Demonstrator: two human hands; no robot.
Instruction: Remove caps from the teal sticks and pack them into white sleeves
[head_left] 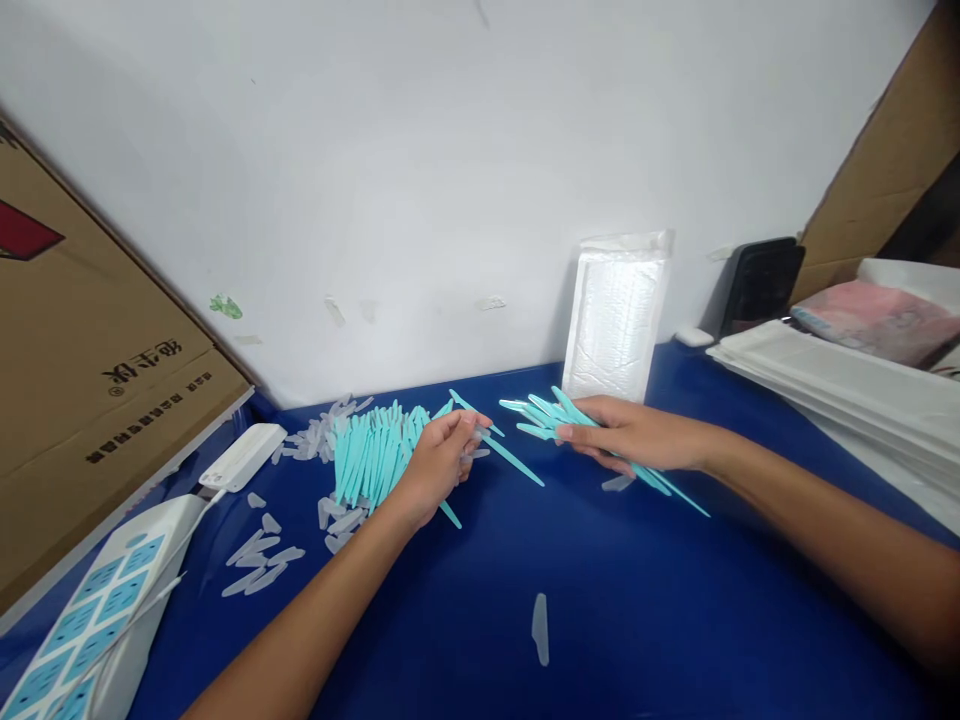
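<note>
In the head view, over a blue table, are two hands: toward seven o'clock the left hand pinches one turquoise stick between thumb and fingers, and toward four the right hand curls its fingers around a turquoise bundle, overlapping too much to count. An equally uncountable turquoise pile lies at eight, clear pieces beside it; one lone clear piece lies between five and six, one silver mailer stands at three, and one power strip sits farther out at eight.

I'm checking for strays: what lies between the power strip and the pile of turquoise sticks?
In the head view, several loose translucent pieces lie between the power strip and the turquoise sticks.
</note>
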